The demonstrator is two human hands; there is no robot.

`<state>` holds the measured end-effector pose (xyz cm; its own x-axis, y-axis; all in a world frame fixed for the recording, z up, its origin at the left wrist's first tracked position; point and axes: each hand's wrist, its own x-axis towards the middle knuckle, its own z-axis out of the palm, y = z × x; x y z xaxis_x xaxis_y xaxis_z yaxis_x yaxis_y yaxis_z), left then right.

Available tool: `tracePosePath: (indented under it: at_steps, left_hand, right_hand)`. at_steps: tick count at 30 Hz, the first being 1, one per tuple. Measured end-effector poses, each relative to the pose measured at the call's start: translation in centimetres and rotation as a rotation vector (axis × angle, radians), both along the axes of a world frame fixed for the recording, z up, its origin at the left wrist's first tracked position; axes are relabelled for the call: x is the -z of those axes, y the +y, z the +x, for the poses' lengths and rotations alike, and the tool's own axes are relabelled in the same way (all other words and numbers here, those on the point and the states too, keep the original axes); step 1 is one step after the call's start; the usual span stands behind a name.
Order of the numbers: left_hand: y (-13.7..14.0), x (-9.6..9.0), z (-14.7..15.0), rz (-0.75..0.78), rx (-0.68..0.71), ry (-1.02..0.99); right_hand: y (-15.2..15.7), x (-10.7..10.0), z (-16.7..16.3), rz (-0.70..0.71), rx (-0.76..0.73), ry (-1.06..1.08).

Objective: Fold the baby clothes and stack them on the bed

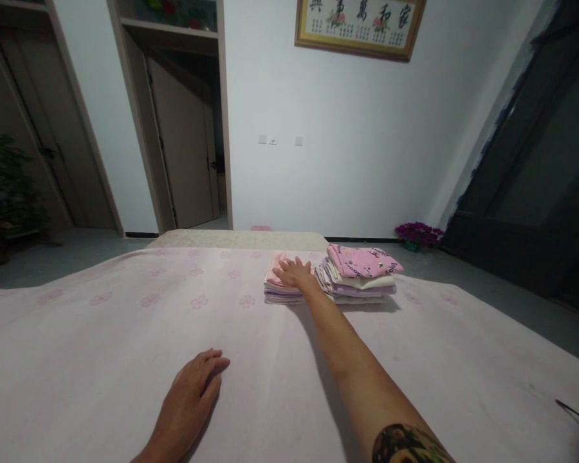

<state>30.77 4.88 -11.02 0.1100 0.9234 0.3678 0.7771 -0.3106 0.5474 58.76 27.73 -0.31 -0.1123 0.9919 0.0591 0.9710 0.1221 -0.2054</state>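
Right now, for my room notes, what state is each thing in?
Left hand: empty
Right hand: spread on left cloth pile
Left cloth pile: folded, stacked
Right cloth pile: folded, stacked higher
Flowered sheet: spread out
Middle door: open
Left door: apparently shut
Framed picture: hung

"From where is the scene viewed?"

"It is viewed from a single camera, worn on the head and held above the cloth (101, 360) at the bottom of the frame."

"Which way is it faced?"

"It is aimed forward and somewhat downward, so that the wall (357, 154) is taken in across the upper half."

"And how near?"

"The left hand (193, 392), at lower left, is seen close up; the right hand (294, 271), near the centre, is placed farther off, and the wall is set well beyond both."
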Motion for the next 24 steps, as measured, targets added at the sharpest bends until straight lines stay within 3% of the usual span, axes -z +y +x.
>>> tracePosePath:
  at_steps: [4,9,12,15,18,21,24]
  left_hand:
    - [-0.1,-0.2,0.1,-0.011,0.007,-0.012]
    - [-0.4,-0.7,0.4,-0.002,0.016,-0.019]
    - [-0.5,-0.9,0.5,0.004,0.025,-0.017]
    - [-0.5,-0.8,0.5,0.014,0.030,-0.004]
    - [-0.6,-0.8,0.5,0.025,0.041,0.000]
    - [-0.6,-0.8,0.5,0.026,0.058,0.009]
    - [-0.6,-0.6,0.5,0.024,0.080,0.045]
  right_hand:
    - [-0.6,-0.7,-0.2,0.016,-0.010,0.009]
    - [-3.1,-3.5,0.0,0.071,-0.074,0.022]
    - [-6.6,-4.0,-0.3,0.246,-0.056,0.074]
    - [-11.7,-2.5,-1.2,0.519,-0.099,0.259]
    - [-17.6,0.2,-1.9,0.418,-0.277,0.304]
    - [-22.8,2.6,-1.8,0.183,-0.276,0.196]
    - [-25.9,4.2,-0.6,0.028,-0.211,0.099]
